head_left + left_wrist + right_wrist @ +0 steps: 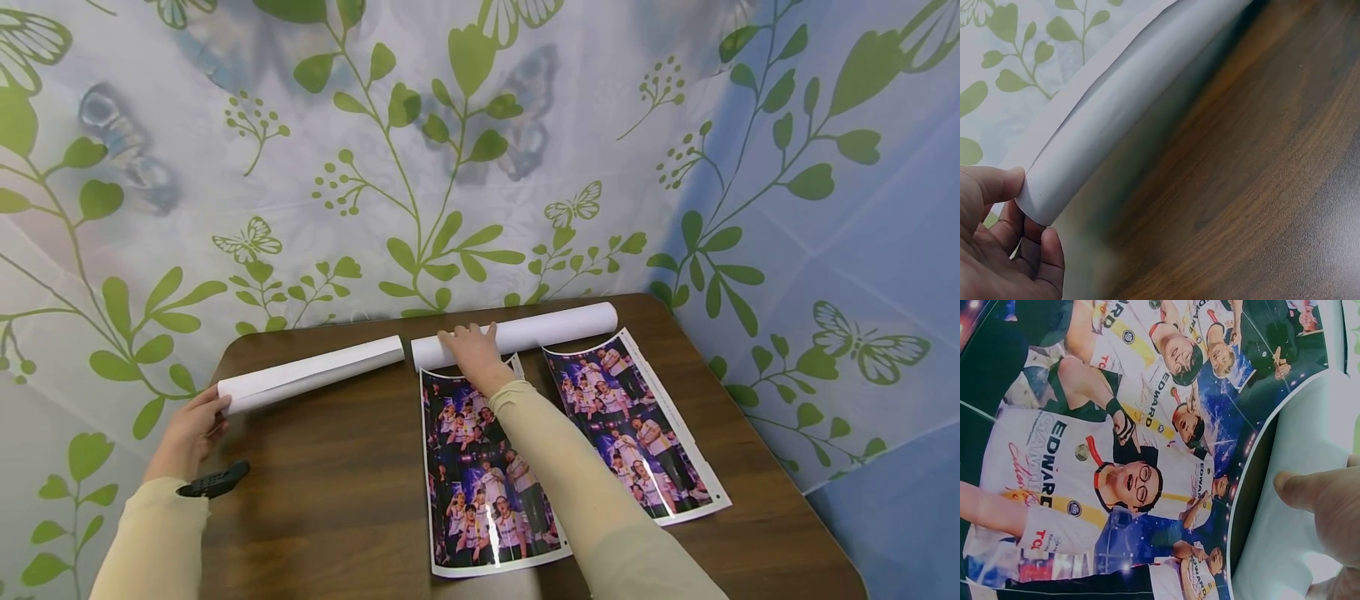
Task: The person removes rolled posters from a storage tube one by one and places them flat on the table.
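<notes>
A rolled white paper tube [315,371] lies slanted at the back left, its outer edge showing as a seam along its length. At its near left end my left hand [186,429] pinches the rim between thumb and fingers; the left wrist view shows the thumb [1007,184] on the outside. My right hand [476,357] rests over the left part of a second white paper roll [558,329], thumb [1304,490] laid along its surface. Below that roll lie two glossy group-photo prints, one on the left [457,483] partly covered by my right forearm, one on the right [652,433].
The brown wooden table [322,492] has rounded corners and stands against a leaf-and-butterfly patterned cloth [322,192]. On the right hangs more cloth [885,233], tinted blue. Both prints' upper edges curve upward near the right roll. A black band [217,481] is on my left wrist.
</notes>
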A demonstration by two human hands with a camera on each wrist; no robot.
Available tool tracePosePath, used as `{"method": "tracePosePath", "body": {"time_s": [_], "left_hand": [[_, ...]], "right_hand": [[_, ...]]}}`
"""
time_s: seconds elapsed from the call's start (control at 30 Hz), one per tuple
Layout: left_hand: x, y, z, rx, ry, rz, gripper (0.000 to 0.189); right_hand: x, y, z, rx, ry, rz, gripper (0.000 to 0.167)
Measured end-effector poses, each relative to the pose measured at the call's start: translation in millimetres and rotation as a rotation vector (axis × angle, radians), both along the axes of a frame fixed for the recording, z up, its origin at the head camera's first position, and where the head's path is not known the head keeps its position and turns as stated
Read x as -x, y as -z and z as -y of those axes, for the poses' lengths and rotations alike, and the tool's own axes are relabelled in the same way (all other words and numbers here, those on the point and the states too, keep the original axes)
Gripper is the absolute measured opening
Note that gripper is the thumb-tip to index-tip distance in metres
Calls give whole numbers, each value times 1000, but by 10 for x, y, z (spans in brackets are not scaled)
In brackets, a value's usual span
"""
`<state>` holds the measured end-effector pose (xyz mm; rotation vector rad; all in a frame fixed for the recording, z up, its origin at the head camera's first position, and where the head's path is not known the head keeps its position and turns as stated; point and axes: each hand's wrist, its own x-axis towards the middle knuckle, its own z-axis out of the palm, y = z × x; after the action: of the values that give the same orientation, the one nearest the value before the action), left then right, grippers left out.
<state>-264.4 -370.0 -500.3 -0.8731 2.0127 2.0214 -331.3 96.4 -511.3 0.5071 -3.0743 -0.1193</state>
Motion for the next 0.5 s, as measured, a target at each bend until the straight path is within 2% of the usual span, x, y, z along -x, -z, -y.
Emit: {"method": "tracePosePath", "body": {"time_s": [0.2,0.5], "left_hand": [[7,-80,-9,-87,-60,-11,68],[50,-253,-155,-99,-109,-79,65]], "right_hand": [[-14,-18,-18,-1,-21,-29,64],[-22,58,-65,-17,-42,-24,79]]}}
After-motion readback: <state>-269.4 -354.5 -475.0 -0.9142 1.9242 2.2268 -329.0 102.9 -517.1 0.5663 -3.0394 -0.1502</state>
